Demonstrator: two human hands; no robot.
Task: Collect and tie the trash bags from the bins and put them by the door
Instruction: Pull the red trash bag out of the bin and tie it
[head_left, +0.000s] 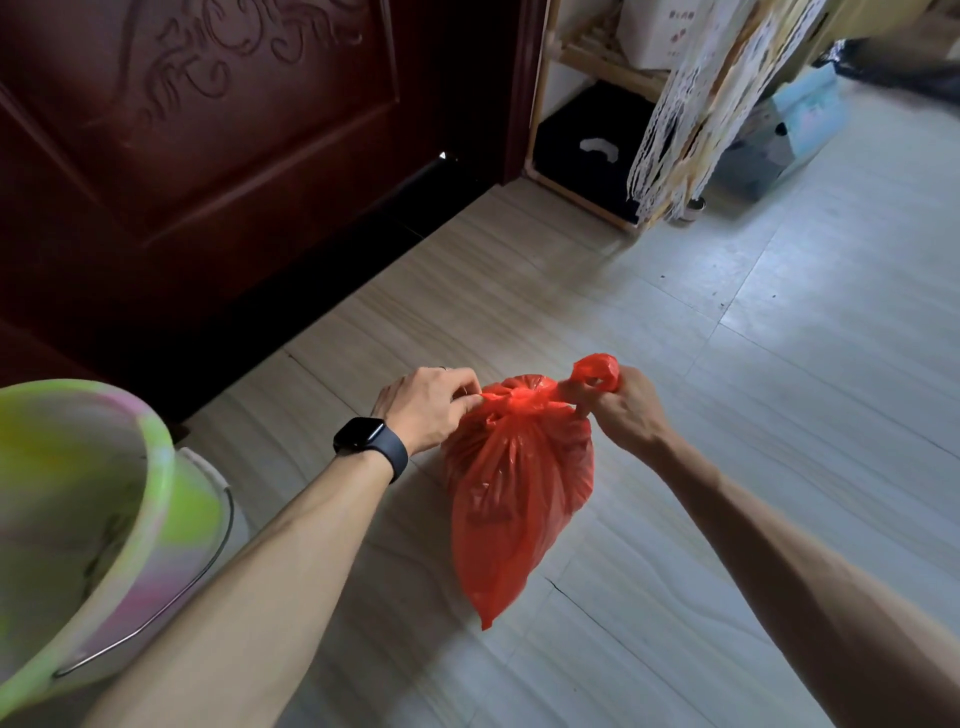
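A full red plastic trash bag (514, 499) hangs above the tiled floor, gathered into a knot at its top. My left hand (426, 405), with a dark watch on the wrist, pinches one handle on the knot's left side. My right hand (628, 410) grips the other handle, whose loop sticks up to the right of the knot. Both handles are pulled sideways, away from each other. The dark red carved door (208, 156) stands shut at the upper left, a short way beyond the bag.
A green and pink plastic bucket (88, 519) with a wire handle stands at the lower left, beside my left forearm. A wooden shelf (582, 171) holding a black box is right of the door. A lace cloth (691, 119) hangs by it, with boxes behind.
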